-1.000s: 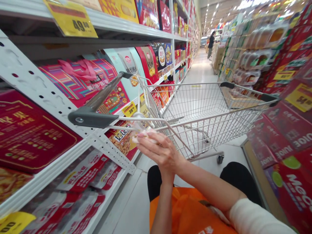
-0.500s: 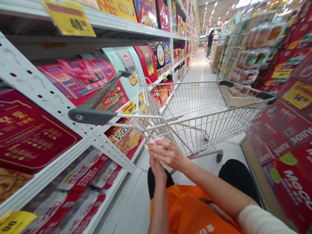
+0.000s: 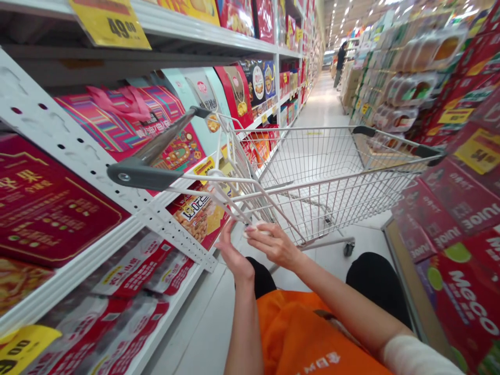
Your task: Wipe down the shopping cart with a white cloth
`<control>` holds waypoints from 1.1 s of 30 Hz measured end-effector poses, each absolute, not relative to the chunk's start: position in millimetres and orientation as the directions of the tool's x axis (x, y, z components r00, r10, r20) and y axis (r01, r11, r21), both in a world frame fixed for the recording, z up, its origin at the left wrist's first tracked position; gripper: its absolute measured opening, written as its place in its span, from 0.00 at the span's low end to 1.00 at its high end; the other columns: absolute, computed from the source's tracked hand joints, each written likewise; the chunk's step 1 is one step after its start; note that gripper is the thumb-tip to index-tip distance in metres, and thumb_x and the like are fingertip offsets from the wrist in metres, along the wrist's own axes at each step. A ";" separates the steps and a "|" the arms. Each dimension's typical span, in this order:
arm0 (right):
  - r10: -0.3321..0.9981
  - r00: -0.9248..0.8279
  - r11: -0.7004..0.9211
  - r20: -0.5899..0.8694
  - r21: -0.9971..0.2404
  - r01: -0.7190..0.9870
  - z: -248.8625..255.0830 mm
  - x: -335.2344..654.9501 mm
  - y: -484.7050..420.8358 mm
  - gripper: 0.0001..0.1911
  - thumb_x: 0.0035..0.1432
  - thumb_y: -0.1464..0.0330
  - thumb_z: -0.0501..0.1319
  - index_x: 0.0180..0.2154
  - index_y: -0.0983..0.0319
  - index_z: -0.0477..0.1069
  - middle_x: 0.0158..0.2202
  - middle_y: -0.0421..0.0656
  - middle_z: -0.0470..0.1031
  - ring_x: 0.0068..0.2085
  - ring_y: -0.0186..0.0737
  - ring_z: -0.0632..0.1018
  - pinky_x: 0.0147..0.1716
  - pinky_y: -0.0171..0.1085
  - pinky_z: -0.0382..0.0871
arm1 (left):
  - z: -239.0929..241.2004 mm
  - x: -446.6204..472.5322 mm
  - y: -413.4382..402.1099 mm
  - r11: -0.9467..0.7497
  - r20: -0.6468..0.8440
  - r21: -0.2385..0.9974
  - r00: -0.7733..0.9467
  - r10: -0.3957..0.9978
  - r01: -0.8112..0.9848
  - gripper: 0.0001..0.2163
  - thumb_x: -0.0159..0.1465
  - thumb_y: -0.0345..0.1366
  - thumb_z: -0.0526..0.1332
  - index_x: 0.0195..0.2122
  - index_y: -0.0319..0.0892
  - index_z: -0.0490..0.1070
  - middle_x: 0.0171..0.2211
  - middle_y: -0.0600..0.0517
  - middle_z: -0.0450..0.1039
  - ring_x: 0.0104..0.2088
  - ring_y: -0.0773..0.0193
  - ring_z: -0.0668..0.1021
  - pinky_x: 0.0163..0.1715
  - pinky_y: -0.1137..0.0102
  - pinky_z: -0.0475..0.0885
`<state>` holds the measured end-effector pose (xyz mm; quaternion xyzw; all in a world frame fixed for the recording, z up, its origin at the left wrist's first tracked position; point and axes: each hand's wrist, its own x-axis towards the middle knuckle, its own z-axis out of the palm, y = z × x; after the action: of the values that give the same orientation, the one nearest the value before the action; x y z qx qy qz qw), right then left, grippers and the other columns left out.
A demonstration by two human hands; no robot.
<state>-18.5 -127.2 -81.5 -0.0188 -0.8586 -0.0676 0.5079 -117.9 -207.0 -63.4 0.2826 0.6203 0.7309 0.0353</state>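
A metal wire shopping cart [image 3: 328, 182] stands before me, its grey-ended push handle [image 3: 144, 177] to the left beside the shelf. My right hand [image 3: 275, 246] is closed round a small, crumpled white cloth [image 3: 260, 230] at the cart's lower wire rods, near its handle end. Whether it is fabric or paper I cannot tell. Just left of it, my left hand [image 3: 236, 256] is open, its fingers apart and pointing up, with nothing visible in it. The rods partly overlap the fingertips of both hands.
On the left is a white shelf [image 3: 156, 219] with packaged gift boxes, nut packs and yellow price tags. Stacked red drink cartons [image 3: 461, 271] rise at the right. Past the cart runs a tiled aisle [image 3: 318, 107], where a person in dark clothes [image 3: 340, 65] stands far off.
My left hand has come away from the right hand, moving left, and its fingers have spread. My right hand stays by the rods with the white cloth, shifted slightly right.
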 end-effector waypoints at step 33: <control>0.047 -0.550 0.990 0.834 0.034 0.136 -130.7 -19.5 -115.6 0.09 0.66 0.73 0.57 0.43 0.63 0.75 0.46 0.44 0.80 0.51 0.38 0.74 0.49 0.39 0.75 | -84.6 -110.4 -195.6 -0.160 0.397 0.917 -0.794 0.461 0.365 0.29 0.71 0.53 0.40 0.54 0.40 0.72 0.54 0.42 0.73 0.57 0.58 0.73 0.62 0.59 0.62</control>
<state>-19.5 -115.6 -130.7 -0.0519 -0.8790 -0.0472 0.4717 -110.4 -195.6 -84.6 0.3192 0.6470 0.6916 0.0346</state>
